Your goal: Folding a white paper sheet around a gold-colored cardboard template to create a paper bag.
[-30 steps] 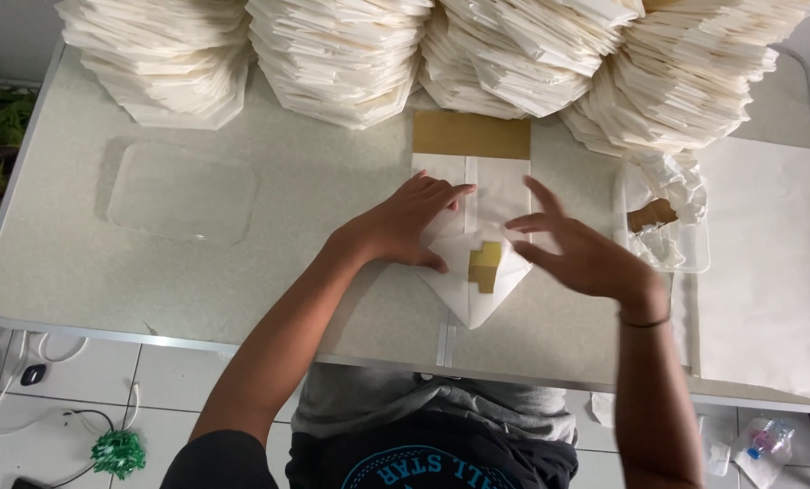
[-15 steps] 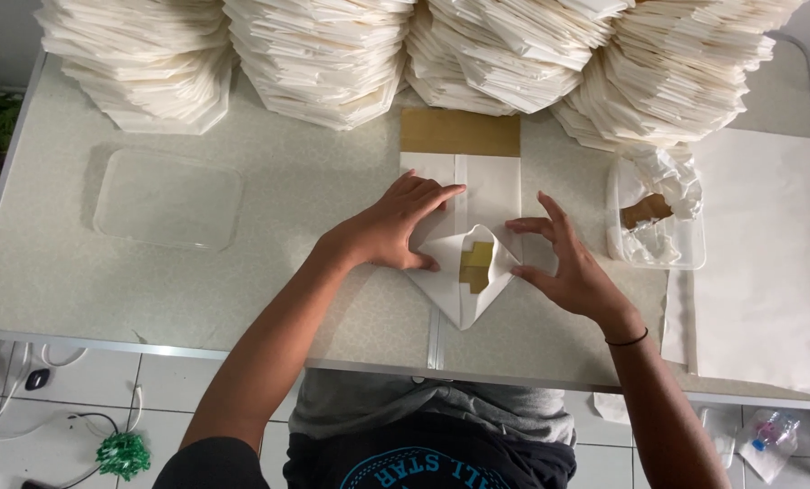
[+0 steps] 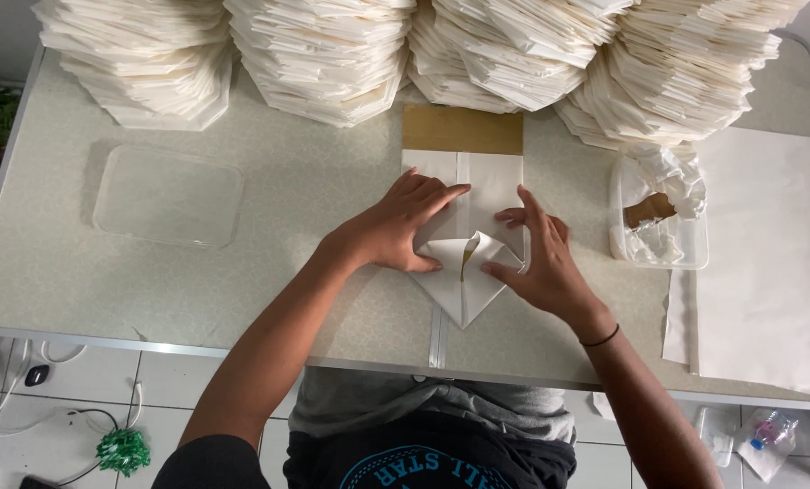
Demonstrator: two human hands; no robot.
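Pressing down on a white paper bag (image 3: 464, 195) that lies flat on the table (image 3: 314, 181), I have both hands spread open and flat, gripping nothing, only pinning paper. My left hand (image 3: 400, 226) lies on the left half of the bag, fingertips reaching towards the centre seam, thumb on the left folded flap. My right hand (image 3: 536, 263) rests on the right side, thumb and forefinger holding the right flap down. The two flaps meet in a point (image 3: 462, 294) at the near end, with a sliver of brown showing in the gap between them. The bag's far end has a brown band (image 3: 462, 129), just beside the tall stacks of folded white bags (image 3: 332, 54) along the far edge. A clear plastic lid (image 3: 168, 196) sits to the left, a clear tray of crumpled scraps (image 3: 659, 217) to the right, and a large white sheet (image 3: 767, 263) beyond it. I judge the flaps could spring open if I ease off either thumb, and uneven pressure could skew the crease off the seam, leaving a lopsided point
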